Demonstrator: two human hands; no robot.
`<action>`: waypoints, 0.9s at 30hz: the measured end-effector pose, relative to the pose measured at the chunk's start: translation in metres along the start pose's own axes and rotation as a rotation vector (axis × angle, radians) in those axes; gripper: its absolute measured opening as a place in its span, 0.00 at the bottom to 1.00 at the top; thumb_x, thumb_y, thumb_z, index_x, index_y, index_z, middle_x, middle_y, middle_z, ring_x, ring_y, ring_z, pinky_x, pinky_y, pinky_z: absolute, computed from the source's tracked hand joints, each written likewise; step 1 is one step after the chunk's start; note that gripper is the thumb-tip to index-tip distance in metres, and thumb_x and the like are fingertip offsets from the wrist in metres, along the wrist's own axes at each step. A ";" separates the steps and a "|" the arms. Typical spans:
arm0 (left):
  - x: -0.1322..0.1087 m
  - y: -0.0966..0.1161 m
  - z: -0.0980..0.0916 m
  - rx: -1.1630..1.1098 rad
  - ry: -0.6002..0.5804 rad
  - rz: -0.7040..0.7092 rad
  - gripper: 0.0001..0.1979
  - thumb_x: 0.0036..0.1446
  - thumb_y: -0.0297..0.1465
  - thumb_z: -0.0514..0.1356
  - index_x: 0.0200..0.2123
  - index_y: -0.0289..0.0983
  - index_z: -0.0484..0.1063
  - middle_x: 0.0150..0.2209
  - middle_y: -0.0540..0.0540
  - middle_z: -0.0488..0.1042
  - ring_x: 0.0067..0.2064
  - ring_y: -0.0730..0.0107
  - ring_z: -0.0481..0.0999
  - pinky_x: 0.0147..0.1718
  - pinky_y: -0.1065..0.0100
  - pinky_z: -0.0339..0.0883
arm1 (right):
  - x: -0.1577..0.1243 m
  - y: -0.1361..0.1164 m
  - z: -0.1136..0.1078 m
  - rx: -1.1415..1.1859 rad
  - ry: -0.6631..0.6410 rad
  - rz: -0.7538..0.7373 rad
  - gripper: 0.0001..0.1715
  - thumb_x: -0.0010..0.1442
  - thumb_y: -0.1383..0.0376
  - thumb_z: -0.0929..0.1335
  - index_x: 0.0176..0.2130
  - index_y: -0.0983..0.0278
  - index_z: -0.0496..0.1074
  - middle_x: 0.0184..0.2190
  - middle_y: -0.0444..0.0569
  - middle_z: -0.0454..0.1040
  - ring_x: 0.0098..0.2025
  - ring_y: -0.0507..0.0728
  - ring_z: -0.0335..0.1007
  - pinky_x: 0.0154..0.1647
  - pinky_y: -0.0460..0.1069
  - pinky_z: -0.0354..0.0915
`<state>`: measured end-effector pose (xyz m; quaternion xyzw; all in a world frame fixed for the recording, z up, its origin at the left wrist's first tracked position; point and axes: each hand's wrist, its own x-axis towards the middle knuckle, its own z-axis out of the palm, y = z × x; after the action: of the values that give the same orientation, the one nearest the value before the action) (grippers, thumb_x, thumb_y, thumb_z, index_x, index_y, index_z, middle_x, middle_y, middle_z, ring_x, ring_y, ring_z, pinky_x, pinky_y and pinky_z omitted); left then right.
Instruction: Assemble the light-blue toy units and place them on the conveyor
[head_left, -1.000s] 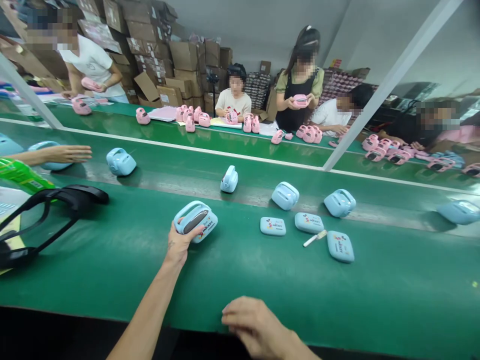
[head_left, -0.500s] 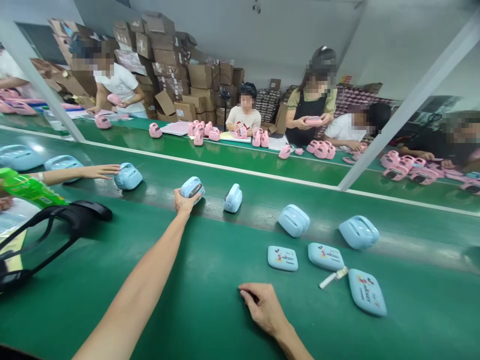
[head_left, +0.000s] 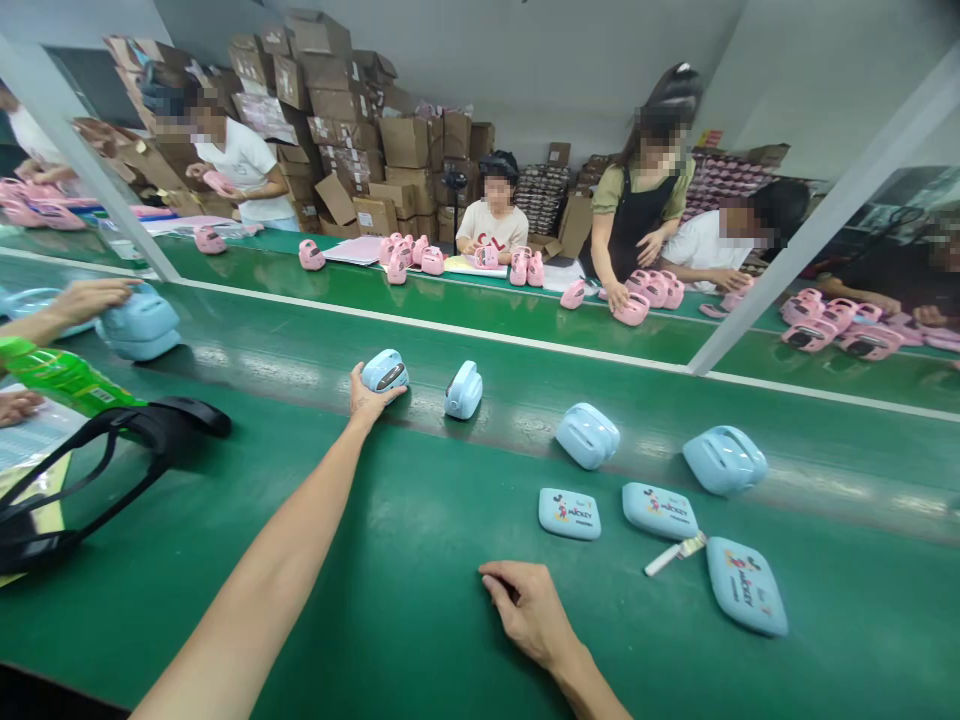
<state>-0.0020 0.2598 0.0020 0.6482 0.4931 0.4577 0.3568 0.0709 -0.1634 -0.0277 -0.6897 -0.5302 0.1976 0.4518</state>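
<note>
Head view: left hand clamped on shiny light-blue plastic box, round corners, loop handle, dark strip on front; box on or just over long dark-green belt; right hand curled over flat green table, cannot tell if fingertips touch

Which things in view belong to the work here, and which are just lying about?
Part of the work, it seems:
blue handled case, in the left hand
other blue handled cases
flat blue Mickey panels

Apparently just lying about:
black strapped object
green bottle
white stick, use unclear
</note>
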 end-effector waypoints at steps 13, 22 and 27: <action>-0.119 -0.004 -0.126 0.034 -0.084 -0.098 0.23 0.46 0.53 0.65 0.35 0.41 0.80 0.31 0.44 0.81 0.44 0.48 0.80 0.52 0.53 0.71 | 0.067 0.009 -0.098 -0.235 0.426 0.050 0.18 0.66 0.62 0.63 0.46 0.63 0.80 0.46 0.56 0.81 0.47 0.62 0.77 0.51 0.55 0.71; -0.212 0.016 -0.139 -0.067 -0.280 -0.110 0.20 0.34 0.46 0.74 0.34 0.46 0.83 0.35 0.44 0.82 0.44 0.45 0.80 0.59 0.50 0.66 | 0.163 0.010 -0.171 -0.613 0.226 0.402 0.22 0.63 0.63 0.67 0.56 0.64 0.75 0.49 0.59 0.80 0.54 0.67 0.75 0.54 0.57 0.67; -0.239 0.069 -0.090 -0.248 -0.532 0.162 0.31 0.32 0.30 0.78 0.45 0.50 0.82 0.61 0.42 0.72 0.66 0.42 0.64 0.69 0.46 0.46 | 0.152 -0.026 -0.130 -0.429 0.122 0.242 0.29 0.59 0.63 0.70 0.60 0.58 0.72 0.44 0.48 0.81 0.44 0.59 0.77 0.46 0.50 0.70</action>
<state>-0.0879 0.0119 0.0366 0.7339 0.2692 0.3555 0.5124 0.2089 -0.0782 0.0920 -0.8389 -0.4453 0.0915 0.2994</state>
